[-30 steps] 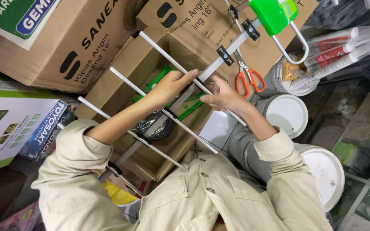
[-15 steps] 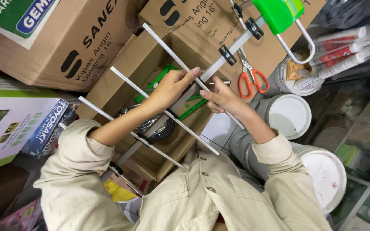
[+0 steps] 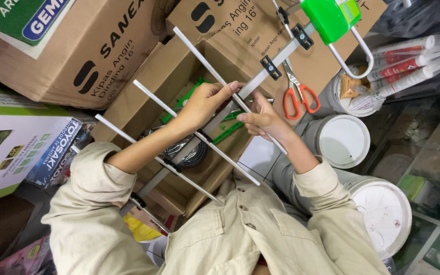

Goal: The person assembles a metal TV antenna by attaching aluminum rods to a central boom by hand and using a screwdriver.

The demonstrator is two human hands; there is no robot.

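**A:** Where is the antenna, and who has it?

**B:** The silver rod antenna (image 3: 215, 127) runs from about 7 o'clock up to 1 o'clock across the middle of the view, held over an open cardboard box (image 3: 179, 168). Its boom ends at 1 o'clock in a green plastic housing (image 3: 329, 18) with a metal U-bolt below it.

**A:** And the hands?

**B:** The left hand (image 3: 204, 104) sits just left of centre, its fingers (image 3: 230, 87) closed around one thin cross rod where it meets the boom. The right hand (image 3: 263, 119) is just beside it at about 3 o'clock of the left, fingers curled tight on the same joint; what they pinch there is too small to tell.

**A:** Anything nearby?

**B:** Orange-handled scissors (image 3: 299, 94) lie at 2 o'clock from the hands. White bucket lids (image 3: 345, 140) sit at 3 and 4 o'clock. Sealant tubes (image 3: 408, 63) lie at the upper right. A coil of black cable (image 3: 189, 155) rests in the box under the boom. Printed cartons (image 3: 67, 61) are stacked from 9 to 12 o'clock.
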